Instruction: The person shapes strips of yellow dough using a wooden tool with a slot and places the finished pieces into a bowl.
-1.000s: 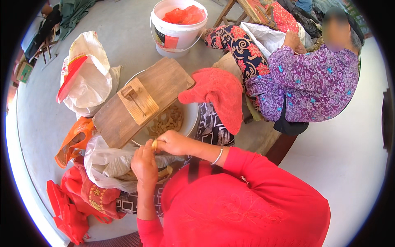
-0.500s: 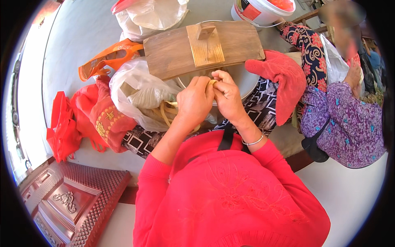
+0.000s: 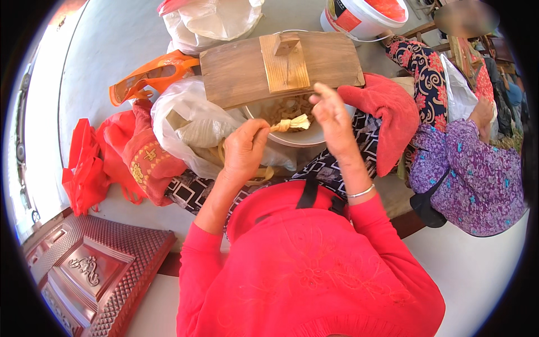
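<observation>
My left hand point(image 3: 245, 147) pinches one end of a pale yellow strip tied in a knot point(image 3: 287, 124). The strip's short frayed end points right, over a white tub point(image 3: 310, 140) on my lap. Similar light-brown knotted pieces point(image 3: 295, 106) lie inside the tub. My right hand point(image 3: 337, 126) is apart from the strip, raised at the tub's right side with fingers loosely spread and slightly blurred. Beyond both hands, a wooden board point(image 3: 230, 73) spans the tub, bearing a lighter wood piece with a small block and a thin spike.
Left of the tub, a clear plastic bag point(image 3: 185, 129) holds more yellowish strips. Red bags point(image 3: 87, 174) and an orange bag point(image 3: 151, 78) lie farther left. A red cloth point(image 3: 387, 118) drapes at the right. A white bucket point(image 3: 365, 19) stands beyond; another person in a purple patterned top point(image 3: 469, 180) sits right.
My hands were together on the strip; now they have parted. The right hand has let go and moved right, while the left keeps the knotted strip, now showing over the tub.
</observation>
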A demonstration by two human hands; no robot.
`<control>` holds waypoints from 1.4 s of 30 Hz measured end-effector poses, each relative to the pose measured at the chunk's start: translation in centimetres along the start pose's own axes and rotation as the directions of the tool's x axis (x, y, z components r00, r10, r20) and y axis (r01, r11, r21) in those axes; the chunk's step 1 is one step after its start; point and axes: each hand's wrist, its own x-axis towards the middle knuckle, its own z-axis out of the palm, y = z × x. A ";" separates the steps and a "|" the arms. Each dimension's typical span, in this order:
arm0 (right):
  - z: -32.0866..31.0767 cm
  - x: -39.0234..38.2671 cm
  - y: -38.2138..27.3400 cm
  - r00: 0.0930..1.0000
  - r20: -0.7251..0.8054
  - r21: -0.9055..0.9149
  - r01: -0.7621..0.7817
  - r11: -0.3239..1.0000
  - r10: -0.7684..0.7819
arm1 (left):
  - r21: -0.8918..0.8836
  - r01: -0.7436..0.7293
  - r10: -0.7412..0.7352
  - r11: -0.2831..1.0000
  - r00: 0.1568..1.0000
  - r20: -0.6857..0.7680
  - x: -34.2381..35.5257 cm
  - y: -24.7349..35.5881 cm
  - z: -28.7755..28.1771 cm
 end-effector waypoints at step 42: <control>1.4 5.0 -2.0 0.791 0.277 -0.808 0.499 0.315 -0.545 | -0.141 0.142 -0.156 0.980 0.984 -0.088 8.9 -4.2 1.8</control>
